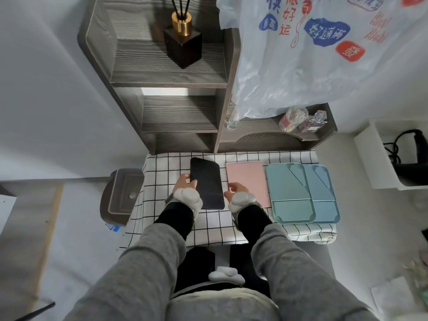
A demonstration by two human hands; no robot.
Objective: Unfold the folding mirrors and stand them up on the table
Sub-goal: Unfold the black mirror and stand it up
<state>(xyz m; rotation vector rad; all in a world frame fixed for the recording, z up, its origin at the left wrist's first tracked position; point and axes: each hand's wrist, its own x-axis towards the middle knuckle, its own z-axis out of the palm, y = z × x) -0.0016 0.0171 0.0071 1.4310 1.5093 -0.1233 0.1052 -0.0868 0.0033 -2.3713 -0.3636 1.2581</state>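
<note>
Several folded mirrors lie flat in a row on the checked tablecloth [162, 205]. From left to right they are a black mirror [208, 181], a pink mirror [249, 179], a green mirror [288, 191] and a blue mirror [324, 193] partly under the green one. My left hand [185, 183] grips the black mirror's left edge, thumb on top. My right hand [235, 191] sits between the black and pink mirrors, fingers curled at the pink one's near left corner. Whether it holds anything is unclear.
A grey wooden shelf unit [176, 112] stands at the table's back, carrying a reed diffuser bottle [183, 42], cotton swabs [293, 118] and a small glass bottle [312, 121]. A printed plastic bag [312, 54] hangs above right. A white bin [382, 154] stands right, a stool [120, 195] left.
</note>
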